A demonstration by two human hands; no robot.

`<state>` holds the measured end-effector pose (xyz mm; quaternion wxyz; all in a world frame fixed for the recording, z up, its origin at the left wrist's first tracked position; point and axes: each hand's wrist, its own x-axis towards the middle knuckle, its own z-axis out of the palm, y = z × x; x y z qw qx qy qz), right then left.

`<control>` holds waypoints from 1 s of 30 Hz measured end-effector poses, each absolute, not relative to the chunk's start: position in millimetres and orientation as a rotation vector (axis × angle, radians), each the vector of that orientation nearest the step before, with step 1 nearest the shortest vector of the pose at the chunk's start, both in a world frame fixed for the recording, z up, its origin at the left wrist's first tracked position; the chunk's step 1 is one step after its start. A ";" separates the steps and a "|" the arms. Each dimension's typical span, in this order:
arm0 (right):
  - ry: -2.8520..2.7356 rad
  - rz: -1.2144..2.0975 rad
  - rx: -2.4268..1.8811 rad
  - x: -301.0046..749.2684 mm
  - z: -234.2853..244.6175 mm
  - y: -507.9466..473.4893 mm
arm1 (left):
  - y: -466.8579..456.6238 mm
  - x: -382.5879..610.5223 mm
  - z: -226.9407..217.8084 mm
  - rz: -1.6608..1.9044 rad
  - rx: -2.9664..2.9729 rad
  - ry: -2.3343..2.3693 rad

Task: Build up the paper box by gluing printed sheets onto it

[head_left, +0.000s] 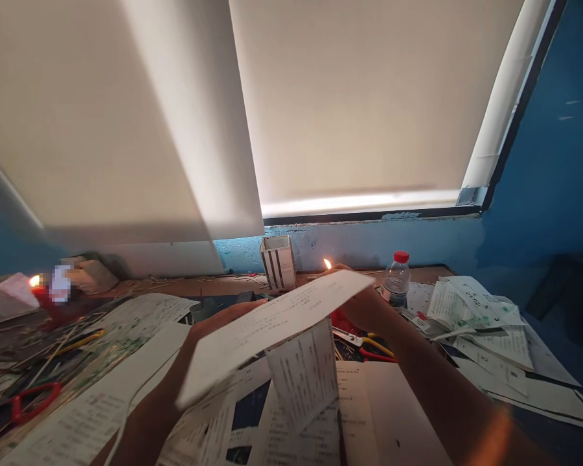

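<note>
A stiff printed sheet (276, 323) slants across the middle of the view, its right end the higher. My left hand (223, 315) grips it from behind along its far left edge, the fingers mostly hidden. Under the sheet stands a printed paper panel (304, 372); whether the two are joined I cannot tell. My right hand (354, 298) is closed beside the sheet's right end. A small flame (327, 264) burns just above its fingers, but the body of the burning thing is hidden. Something red (340, 320) shows below that hand.
An upright printed paper box (278, 262) stands by the wall. Right of it is a water bottle (399, 281) with a red cap. Scissors (357, 338) lie beneath my right arm. Printed papers (486, 330) pile up at the right. Another flame (35, 281) burns at the far left.
</note>
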<state>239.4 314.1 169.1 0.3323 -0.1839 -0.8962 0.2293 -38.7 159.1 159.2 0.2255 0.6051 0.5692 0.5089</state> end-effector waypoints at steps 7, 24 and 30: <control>-2.094 0.728 -0.608 241.5 177.7 308.0 | 167.3 -29.3 152.6 1.566 1.384 1.794; -1.906 0.992 -0.687 206.8 150.7 310.0 | 169.9 -1.1 154.9 1.877 1.127 1.689; -1.870 1.052 -0.581 200.9 157.2 307.0 | 171.8 -8.2 149.7 1.895 1.133 1.588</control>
